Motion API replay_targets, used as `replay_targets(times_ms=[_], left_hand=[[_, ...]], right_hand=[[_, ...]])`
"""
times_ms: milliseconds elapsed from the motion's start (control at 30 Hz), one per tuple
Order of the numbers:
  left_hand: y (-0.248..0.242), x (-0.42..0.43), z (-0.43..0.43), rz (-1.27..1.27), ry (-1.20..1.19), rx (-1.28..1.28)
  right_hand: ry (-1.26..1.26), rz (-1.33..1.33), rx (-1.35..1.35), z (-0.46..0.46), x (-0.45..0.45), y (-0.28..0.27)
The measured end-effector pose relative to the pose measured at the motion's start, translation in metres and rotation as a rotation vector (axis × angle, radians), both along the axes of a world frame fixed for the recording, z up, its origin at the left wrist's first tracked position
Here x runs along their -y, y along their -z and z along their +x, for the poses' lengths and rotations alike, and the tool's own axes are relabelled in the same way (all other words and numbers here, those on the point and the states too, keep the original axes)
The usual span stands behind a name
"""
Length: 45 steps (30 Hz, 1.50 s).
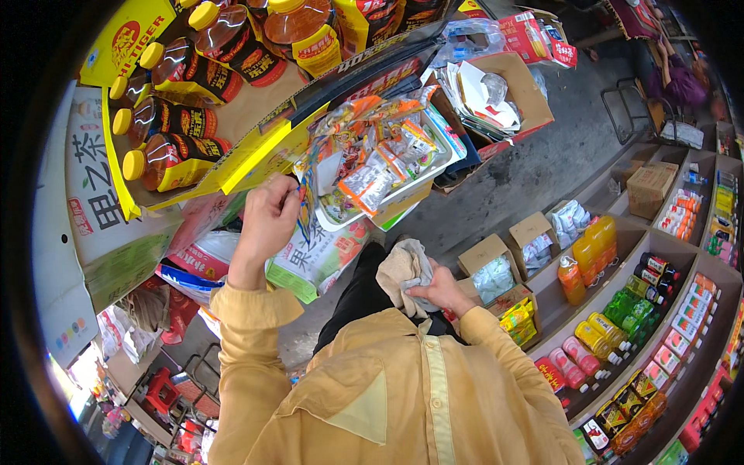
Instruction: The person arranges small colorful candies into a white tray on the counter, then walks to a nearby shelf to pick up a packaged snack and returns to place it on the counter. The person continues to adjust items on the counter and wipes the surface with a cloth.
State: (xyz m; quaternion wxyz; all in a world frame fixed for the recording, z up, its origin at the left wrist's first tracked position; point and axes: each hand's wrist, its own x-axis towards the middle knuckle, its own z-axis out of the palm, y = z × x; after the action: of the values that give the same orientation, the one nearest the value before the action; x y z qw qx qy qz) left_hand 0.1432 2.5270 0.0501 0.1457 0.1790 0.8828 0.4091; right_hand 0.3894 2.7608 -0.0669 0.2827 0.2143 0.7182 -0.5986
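My left hand [272, 212] is closed on the edge of a colourful plastic package [308, 200], at the left end of a white tray [343, 224] heaped with wrapped snack packets [375, 180]. In my right hand [436, 286] is a crumpled beige and grey cloth [404, 270], held in front of my body, nearer to me than the tray. Behind my left hand stands a yellow carton [250, 163] of capped drink bottles [183, 160]. Beneath the tray is a printed drink carton [317, 256].
An open cardboard box [532, 110] of papers stands beyond the tray. Low shelves [628, 232] with bottled drinks curve along the right. Small boxes of packets [488, 270] are near my right elbow. A person in purple [677, 78] is at the far upper right.
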Motion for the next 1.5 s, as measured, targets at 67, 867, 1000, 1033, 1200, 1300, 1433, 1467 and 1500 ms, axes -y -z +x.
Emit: replay_targets(times_ms=[67,867,1000,1033,1200,1300,1433,1467,1500], left_hand=[[-0.031,-0.002,0.007,0.082,0.057,-0.033],[0.131,-0.038,0.031,-0.448,0.08,-0.186],[0.153,-0.051,0.014,-0.654,0.174,0.127],[0.156,-0.049,0.006,-0.63,0.156,0.134],[0.165,-0.021,-0.019,-0.505,0.036,0.002],[0.162,-0.014,-0.017,-0.515,-0.005,-0.034],[0.147,-0.008,-0.008,-0.47,-0.065,0.011],[0.14,-0.007,-0.006,-0.465,-0.072,0.049],[0.132,-0.006,-0.006,-0.509,-0.039,0.084]], right_hand=[[-0.004,0.011,-0.024,-0.001,0.001,-0.002],[0.01,0.017,0.066,0.021,-0.011,0.008],[-0.019,0.044,0.078,0.016,-0.009,0.007],[-0.028,0.063,0.086,0.013,-0.009,0.002],[0.005,0.054,0.1,0.014,-0.011,-0.002],[0.001,0.045,0.087,0.017,-0.012,0.004],[-0.016,0.05,0.072,0.017,-0.008,0.007],[-0.029,0.059,0.079,0.017,-0.007,0.008],[-0.029,0.06,0.077,0.015,-0.006,0.006]])
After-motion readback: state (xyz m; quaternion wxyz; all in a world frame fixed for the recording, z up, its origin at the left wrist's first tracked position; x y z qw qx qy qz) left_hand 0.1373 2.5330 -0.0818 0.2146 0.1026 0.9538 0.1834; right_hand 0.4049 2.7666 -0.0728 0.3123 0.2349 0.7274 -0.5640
